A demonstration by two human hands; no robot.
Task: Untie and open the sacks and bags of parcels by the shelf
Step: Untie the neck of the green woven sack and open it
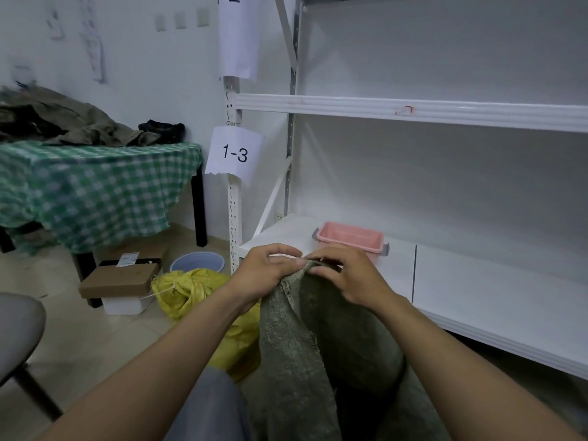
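Left grip [265, 275] and right grip [348, 276], apparently fingertips only, tight on top hem of grey-green sack [299, 351]

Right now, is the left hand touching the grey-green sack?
Touching. The head view shows the left hand pinching the top edge of the grey-green sack, with no gap.

I have the sack [305, 329] directly before the shelf unit [413, 113], whose lowest board carries a basket [350, 238] behind it. Left of the shelf unit lie a second sack [187, 291], a bucket [197, 261] and stacked boxes [119, 280], with the table [199, 211] beyond them.
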